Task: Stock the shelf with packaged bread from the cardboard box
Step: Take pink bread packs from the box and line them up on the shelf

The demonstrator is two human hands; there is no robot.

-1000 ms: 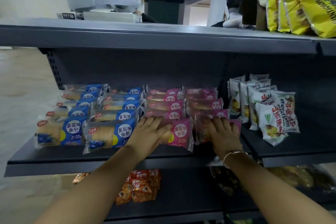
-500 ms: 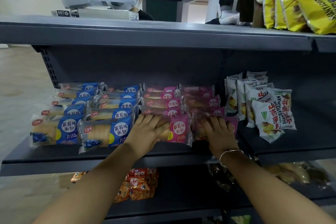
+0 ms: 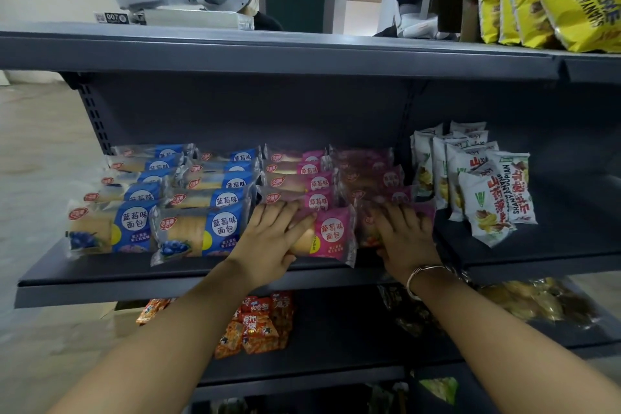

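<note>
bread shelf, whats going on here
A person is stocking a shelf with packaged bread. The left hand lies flat on the front pink strawberry bread pack, thumb along its near edge; the right hand presses on the darker purple pack beside it. Neither pack is lifted; both sit at the front of their rows. Blue blueberry bread packs fill the rows to the left. No cardboard box is clearly in view.

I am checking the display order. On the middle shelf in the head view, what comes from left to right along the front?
Blue bread packs → left hand → pink bread pack → right hand → white snack bags.
</note>
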